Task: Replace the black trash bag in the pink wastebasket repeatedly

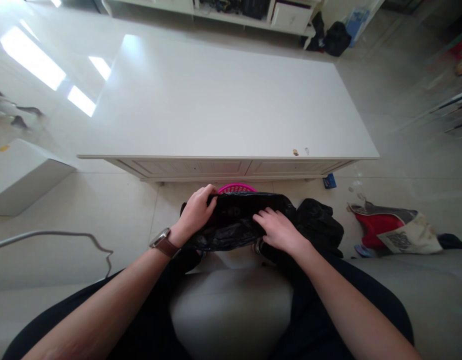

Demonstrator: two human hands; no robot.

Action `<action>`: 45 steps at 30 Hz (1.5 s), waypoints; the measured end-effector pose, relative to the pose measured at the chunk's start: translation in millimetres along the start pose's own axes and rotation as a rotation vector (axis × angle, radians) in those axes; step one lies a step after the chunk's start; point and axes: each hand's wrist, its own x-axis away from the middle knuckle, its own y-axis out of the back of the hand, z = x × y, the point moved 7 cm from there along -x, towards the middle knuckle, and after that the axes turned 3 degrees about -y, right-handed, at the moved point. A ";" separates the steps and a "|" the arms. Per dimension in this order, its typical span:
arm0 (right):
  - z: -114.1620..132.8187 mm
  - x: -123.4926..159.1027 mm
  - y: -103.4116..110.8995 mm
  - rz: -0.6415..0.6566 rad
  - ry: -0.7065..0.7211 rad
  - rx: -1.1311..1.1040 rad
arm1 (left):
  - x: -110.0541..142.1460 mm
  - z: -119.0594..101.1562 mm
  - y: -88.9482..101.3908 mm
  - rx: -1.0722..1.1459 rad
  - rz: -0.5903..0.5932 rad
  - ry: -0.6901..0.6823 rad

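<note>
A black plastic bag is spread between my legs, its mouth facing up and its inside dark. At the bag's left edge, my left hand has thumb and fingers closed on the rim. My right hand reaches over the near right side, with fingers slightly apart and resting at the bag's mouth. Beyond the far rim shows the pink edge of a plastic basket; the rest of it is hidden behind the bag. What lies inside the bag is too dark to make out.
A long white table stands just ahead, with two small items near its front edge. A black bundle lies right of the bag. Farther right are a small blue box and a red and beige cloth bag. A white box sits left.
</note>
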 end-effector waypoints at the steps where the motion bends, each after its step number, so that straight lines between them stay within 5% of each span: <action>1: -2.9 0.0 -0.4 0.012 -0.017 0.000 | 0.2 -1.0 -0.3 0.008 0.003 -0.009; 13: 12.9 -5.5 29.6 -0.311 0.099 -0.128 | 2.0 -2.5 -10.7 -0.034 0.107 -0.024; 20: 17.1 -1.6 30.1 -0.356 0.095 -0.160 | 1.8 2.3 -10.8 -0.094 0.087 -0.010; 32: 4.2 -4.3 30.5 -0.479 0.116 -0.578 | -0.2 -3.5 4.2 -0.111 -0.033 -0.024; 45: 7.1 -8.7 23.9 -0.505 0.113 -0.447 | 0.9 -1.0 -9.2 -0.104 0.161 0.042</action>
